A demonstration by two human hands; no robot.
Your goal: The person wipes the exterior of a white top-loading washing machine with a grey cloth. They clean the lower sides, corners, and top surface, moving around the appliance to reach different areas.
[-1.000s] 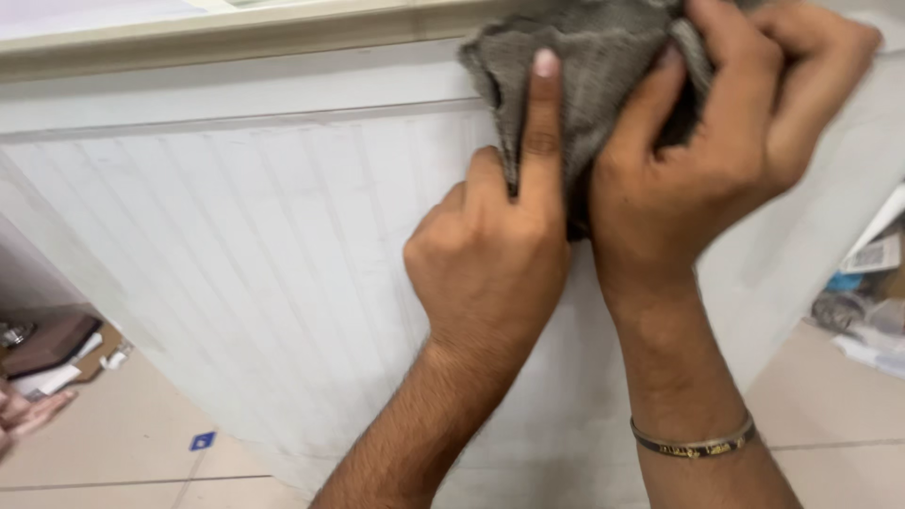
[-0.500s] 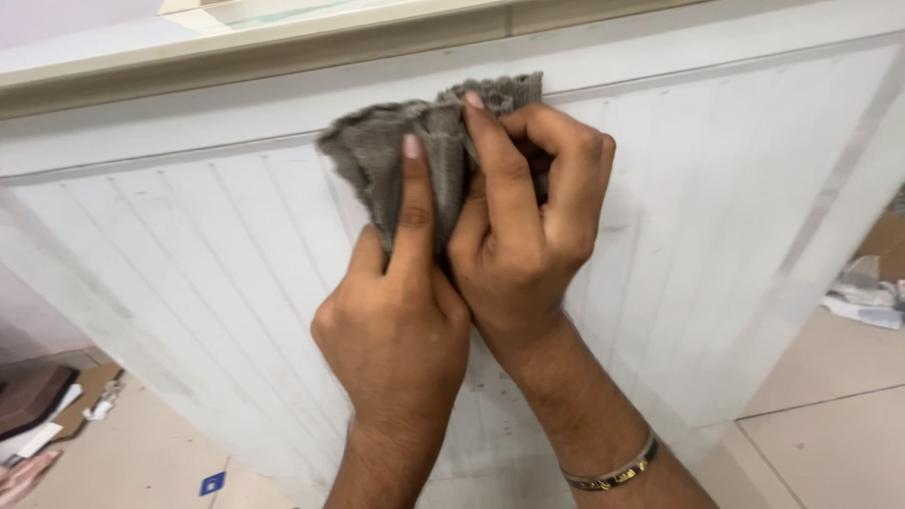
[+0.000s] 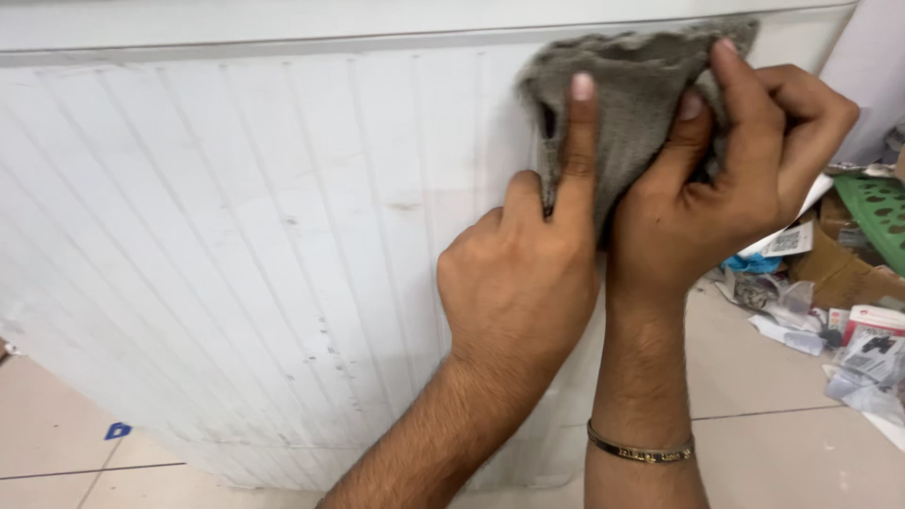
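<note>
A dark bracelet [image 3: 641, 450] circles the right wrist at the bottom of the view. Above it, the left hand [image 3: 523, 273] is curled in a loose fist with its forefinger stretched up, pinning the lower left part of a grey cloth [image 3: 627, 104] flat against a white ribbed panel [image 3: 236, 236]. The right hand [image 3: 726, 179] grips the bunched right side of the cloth, thumb and fingers closed around the folds. The cloth sits high on the panel, just under its upper edge. Farther right, a cardboard box [image 3: 839, 269], a green crate [image 3: 877, 207] and loose papers [image 3: 867, 363] lie on the tiled floor [image 3: 782, 452].
</note>
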